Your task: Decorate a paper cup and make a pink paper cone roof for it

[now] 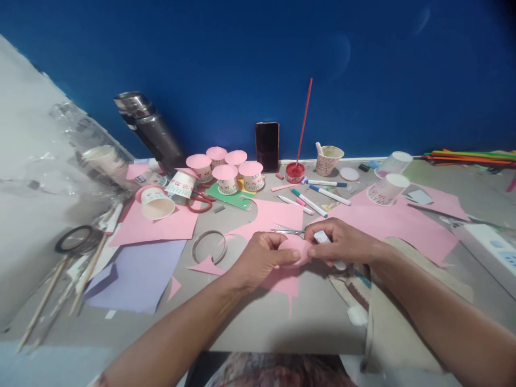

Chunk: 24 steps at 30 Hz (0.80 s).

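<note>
My left hand (258, 258) pinches a round piece of pink paper (297, 246) between thumb and fingers, its thumb lying across the face. At the right edge of that paper, the thumb and fingers of my right hand (342, 241) are closed on it. A white tube-like object (321, 236) is tucked in my right hand; its kind cannot be made out. Just behind the hands lie small metal scissors (291, 231). Pink paper with a cut-out edge (282, 282) lies beneath my hands, and a roll of tape (209, 246) is left of them.
Several paper cups with pink tops (226, 177) stand at the back left near red-handled scissors (200, 202). A phone (267, 146) leans on the blue wall. Markers (309, 203) lie mid-table; upturned cups (387, 189), a cloth (397, 322) and a power strip (489, 252) are right.
</note>
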Motion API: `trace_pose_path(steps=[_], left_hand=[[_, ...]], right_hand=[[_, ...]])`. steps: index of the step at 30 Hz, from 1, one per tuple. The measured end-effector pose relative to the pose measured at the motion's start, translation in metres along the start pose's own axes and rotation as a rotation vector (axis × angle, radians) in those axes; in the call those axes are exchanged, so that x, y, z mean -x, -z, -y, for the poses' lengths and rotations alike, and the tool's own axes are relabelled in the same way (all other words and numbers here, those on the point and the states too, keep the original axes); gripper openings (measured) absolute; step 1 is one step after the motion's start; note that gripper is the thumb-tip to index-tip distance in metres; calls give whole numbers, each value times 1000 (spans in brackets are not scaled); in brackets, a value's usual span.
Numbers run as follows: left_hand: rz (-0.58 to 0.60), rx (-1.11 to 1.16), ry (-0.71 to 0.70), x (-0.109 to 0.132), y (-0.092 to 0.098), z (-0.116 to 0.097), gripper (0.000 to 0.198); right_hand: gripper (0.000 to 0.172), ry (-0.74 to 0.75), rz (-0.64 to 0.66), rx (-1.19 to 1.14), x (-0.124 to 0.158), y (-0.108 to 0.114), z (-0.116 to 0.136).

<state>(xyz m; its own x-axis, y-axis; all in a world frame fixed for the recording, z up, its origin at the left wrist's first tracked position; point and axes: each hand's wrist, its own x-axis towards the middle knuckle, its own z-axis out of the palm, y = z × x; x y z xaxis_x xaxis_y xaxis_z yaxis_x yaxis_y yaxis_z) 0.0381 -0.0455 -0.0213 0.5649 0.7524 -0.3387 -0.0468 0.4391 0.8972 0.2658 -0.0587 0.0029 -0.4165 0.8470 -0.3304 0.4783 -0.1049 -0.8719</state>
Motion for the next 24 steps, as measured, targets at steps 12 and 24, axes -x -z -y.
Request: trace_pose_path(steps=[12,24], left_hand=[[-5,107,32,-1,1,-3,41],[-15,436,-80,-5,0,-3,42]], right_hand=[[19,12,-17,-113,-3,-1,-2],[29,89,-111,-338,-4,5,-8]])
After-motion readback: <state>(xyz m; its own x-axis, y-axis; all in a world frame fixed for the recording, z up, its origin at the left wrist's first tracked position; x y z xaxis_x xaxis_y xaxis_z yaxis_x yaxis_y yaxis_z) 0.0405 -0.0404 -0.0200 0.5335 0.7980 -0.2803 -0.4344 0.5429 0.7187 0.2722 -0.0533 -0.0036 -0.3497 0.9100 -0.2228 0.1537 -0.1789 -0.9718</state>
